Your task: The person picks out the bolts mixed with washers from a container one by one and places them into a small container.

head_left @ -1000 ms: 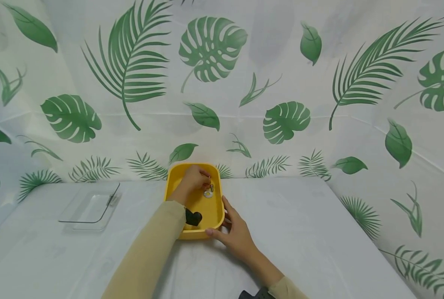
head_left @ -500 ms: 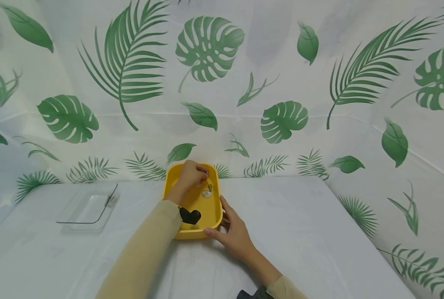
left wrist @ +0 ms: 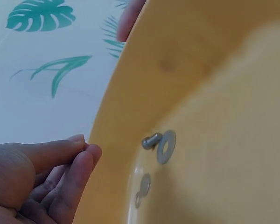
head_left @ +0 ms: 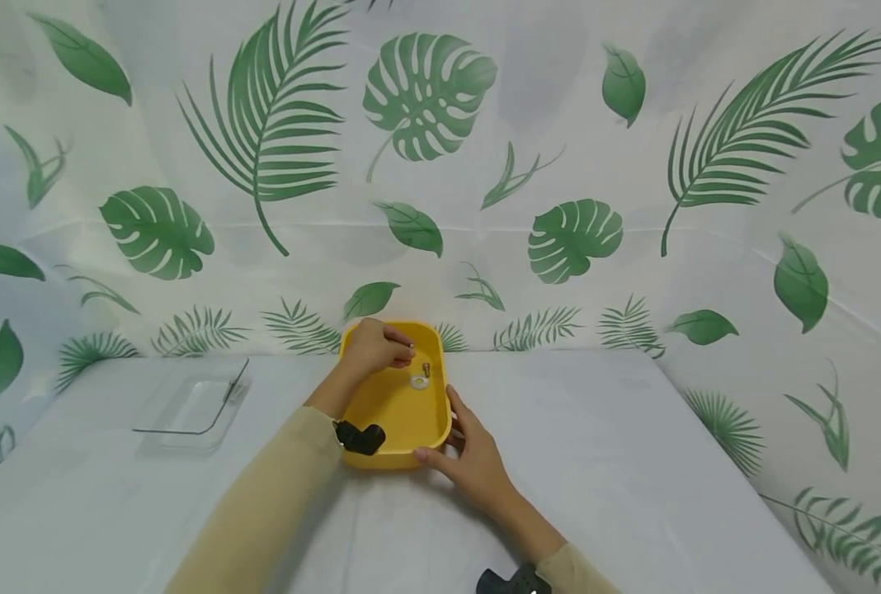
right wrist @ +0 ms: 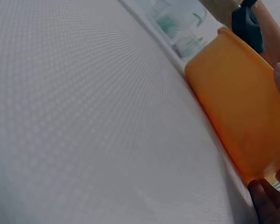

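Note:
A yellow plastic bin [head_left: 396,421] stands on the white-covered table. My left hand [head_left: 374,346] reaches over its far left part, thumb and forefinger pinched around a tiny pale part mostly hidden by the fingertips. In the left wrist view, the left hand [left wrist: 51,177] overlaps the bin's wall. A screw [head_left: 426,370] and a flat washer [head_left: 420,382] lie together on the bin floor. The left wrist view also shows a small grey disc [left wrist: 145,184] and a thin ring [left wrist: 138,199] near the wall. My right hand [head_left: 473,458] grips the bin's near right corner, thumb at the rim.
A clear box [head_left: 191,412] with a dark-edged transparent lid sits on the table [head_left: 596,478] to the left. Behind the bin rises a leaf-print backdrop [head_left: 485,247]. A black wrist camera [head_left: 361,437] on my left wrist overlaps the bin.
My left hand has lifted and drawn back left, staying pinched. The screw and washer stay on the bin floor. My right hand keeps its grip; the head view has shifted slightly.

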Tool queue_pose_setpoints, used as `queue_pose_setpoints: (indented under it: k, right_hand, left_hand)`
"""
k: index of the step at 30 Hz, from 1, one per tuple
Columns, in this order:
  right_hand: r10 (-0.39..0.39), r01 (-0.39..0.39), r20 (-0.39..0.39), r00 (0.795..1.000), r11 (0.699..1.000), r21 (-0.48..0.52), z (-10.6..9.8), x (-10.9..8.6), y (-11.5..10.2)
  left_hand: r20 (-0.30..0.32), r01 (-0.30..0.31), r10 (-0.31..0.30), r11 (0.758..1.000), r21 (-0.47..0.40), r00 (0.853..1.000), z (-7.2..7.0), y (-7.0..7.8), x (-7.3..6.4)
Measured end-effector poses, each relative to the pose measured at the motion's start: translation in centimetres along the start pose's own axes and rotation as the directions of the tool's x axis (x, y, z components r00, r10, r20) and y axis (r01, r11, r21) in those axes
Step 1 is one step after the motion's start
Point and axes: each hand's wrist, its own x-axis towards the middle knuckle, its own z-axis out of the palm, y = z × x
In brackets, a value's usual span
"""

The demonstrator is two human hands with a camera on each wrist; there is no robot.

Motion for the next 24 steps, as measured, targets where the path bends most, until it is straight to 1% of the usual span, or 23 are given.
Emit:
queue_pose_setpoints:
  k: [5,9,14,16,21,24]
  right_hand:
    - [-0.006,0.006,0.000,1.000,1.000,-0.010,0.0,0.1,-0.1]
    - [0.005,-0.005,0.002,1.000,1.000,0.000,0.0,0.1,0.0]
    - [0.007,-0.007,-0.002,1.000,1.000,0.015,-0.4,0.2,0.2]
    - [-0.001,0.001,-0.002,1.000,1.000,0.019,-0.3,0.2,0.3]
    - [0.023,-0.024,0.016,1.000,0.999,0.021,-0.1,0.3,0.2]
    - [0.027,-0.027,0.018,0.999,0.999,0.017,-0.2,0.3,0.1]
  left_hand:
    - [-0.008,0.001,-0.001,1.000,-0.018,1.000,-1.3,-0.2,-1.1]
    - [-0.021,-0.023,0.022,0.999,-0.030,1.000,-2.1,0.0,-2.2]
    - [-0.021,-0.054,0.053,0.998,-0.026,0.998,-2.7,0.4,-3.1]
    - [-0.030,-0.058,0.057,0.998,-0.014,0.998,-3.0,0.3,-3.4]
    - [-0.044,-0.047,0.047,0.999,0.003,0.998,-4.1,-0.2,-4.0]
    - [-0.043,-0.058,0.058,0.998,0.000,0.997,-4.9,-0.4,-4.4]
